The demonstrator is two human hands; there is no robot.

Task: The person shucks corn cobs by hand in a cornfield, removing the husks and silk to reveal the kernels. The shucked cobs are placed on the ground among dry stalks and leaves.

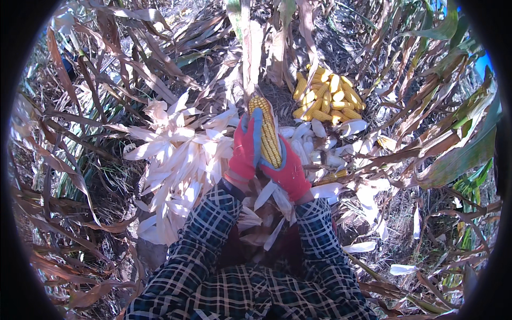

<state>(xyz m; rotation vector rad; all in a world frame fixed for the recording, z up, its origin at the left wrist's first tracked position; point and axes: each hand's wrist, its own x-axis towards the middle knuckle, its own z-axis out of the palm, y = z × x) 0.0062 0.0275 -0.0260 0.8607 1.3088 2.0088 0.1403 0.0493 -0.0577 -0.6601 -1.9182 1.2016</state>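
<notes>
Between both hands is a yellow ear of corn [269, 134], its kernels bare on the side facing me and a strip of pale husk along its right edge. My left hand [246, 146], in a red and grey work glove, grips the ear from the left with fingers along its upper part. My right hand [286, 168], gloved the same way, holds the lower end from the right and below. Pale husk leaves [276, 196] hang beneath the hands. The far side of the ear is hidden.
A heap of husked yellow corn ears [328, 96] lies ahead to the right. Dry pale husks [184, 152] are piled at left, with more loose husks [320, 144] at right. One ear [330, 177] lies right of my right hand. Corn stalks [408, 148] and dry leaves crowd both sides.
</notes>
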